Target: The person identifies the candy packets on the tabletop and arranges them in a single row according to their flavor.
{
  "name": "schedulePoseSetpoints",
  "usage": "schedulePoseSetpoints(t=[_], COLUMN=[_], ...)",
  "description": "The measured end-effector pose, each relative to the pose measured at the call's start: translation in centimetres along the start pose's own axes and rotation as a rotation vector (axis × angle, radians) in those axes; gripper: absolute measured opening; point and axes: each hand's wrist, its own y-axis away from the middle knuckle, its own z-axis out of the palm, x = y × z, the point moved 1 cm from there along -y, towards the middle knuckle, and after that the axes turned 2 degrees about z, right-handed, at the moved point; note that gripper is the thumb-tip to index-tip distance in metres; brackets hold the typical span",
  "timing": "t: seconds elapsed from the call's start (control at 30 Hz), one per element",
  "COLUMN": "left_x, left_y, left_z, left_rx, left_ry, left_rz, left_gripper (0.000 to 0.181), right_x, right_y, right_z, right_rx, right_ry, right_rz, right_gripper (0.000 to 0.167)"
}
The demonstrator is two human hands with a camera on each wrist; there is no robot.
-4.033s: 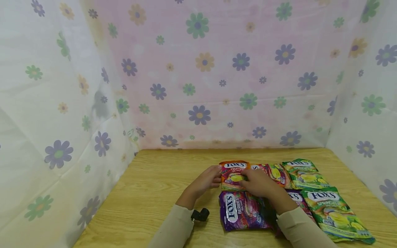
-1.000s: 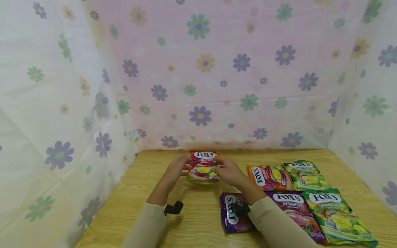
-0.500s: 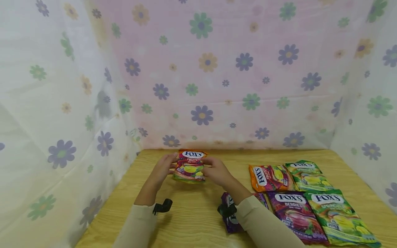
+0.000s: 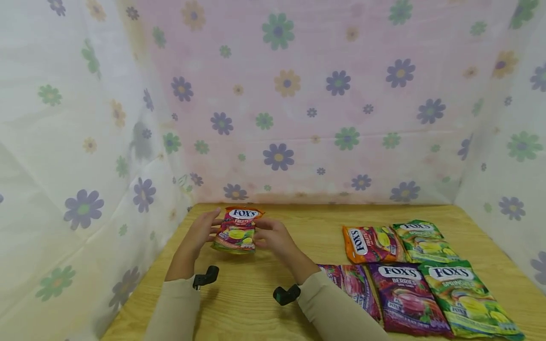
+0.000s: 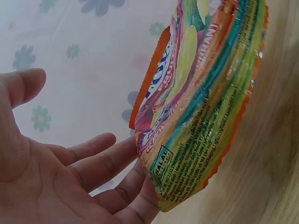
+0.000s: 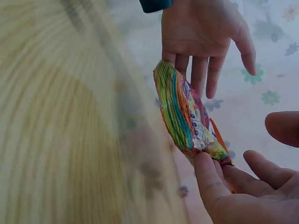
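Observation:
An orange-and-red FOX'S Fruits candy bag (image 4: 236, 230) is held up, slightly tilted, over the left part of the table, between both hands. My left hand (image 4: 195, 239) supports its left side; in the left wrist view the extended fingertips touch the bag (image 5: 201, 107) while the thumb stands apart. My right hand (image 4: 278, 240) is at the other side. The right wrist view has its fingertips (image 6: 204, 163) against the bag's end, with the thumb (image 6: 285, 128) clear of it. Parts of the fingers are hidden behind the bag.
Another orange Fruits bag (image 4: 375, 244) lies at right, beside a green Springs bag (image 4: 425, 241). In front are a purple Berries bag (image 4: 409, 298) and a larger green bag (image 4: 469, 298). A second purple bag (image 4: 356, 286) is partly under the right forearm. Flowered cloth (image 4: 298, 118) surrounds the table.
Both hands took the Fruits bag from beside the other orange one, lifted it and carried it left. Over the last second it moved further left; the other bags stay put.

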Motion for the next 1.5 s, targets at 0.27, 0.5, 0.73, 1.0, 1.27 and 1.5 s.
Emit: schedulePoseSetpoints(t=[0.27, 0.5, 0.73, 1.0, 1.27, 1.5], left_x=[-1.1, -2.4, -3.3, -4.0, -4.7, -4.8], left_y=[0.1, -0.4, -0.5, -0.7, -0.8, -0.9], left_z=[-2.0, -2.0, -2.0, -2.0, -1.8, -1.8], left_rx=[0.047, 0.073, 0.059, 0.077, 0.055, 0.028], left_ry=[0.065, 0.116, 0.110, 0.131, 0.064, 0.086], left_rz=[-0.030, -0.061, -0.079, -0.106, -0.108, -0.094], left_gripper=[0.093, 0.089, 0.093, 0.095, 0.088, 0.085], right_x=[0.8, 3.3, 4.5, 4.4, 3.9, 3.6], right_y=[-0.4, -1.7, -1.6, -1.8, -2.0, -2.4], right_z=[2.5, 3.3, 3.6, 3.7, 3.6, 3.0], right_rx=[-0.054, -0.069, -0.093, -0.117, -0.143, -0.153], right_ry=[-0.157, -0.235, -0.204, -0.251, -0.240, -0.238], right_rz=[-0.022, -0.020, 0.001, 0.044, 0.102, 0.129], right_gripper=[0.057, 0.062, 0.066, 0.074, 0.075, 0.078])
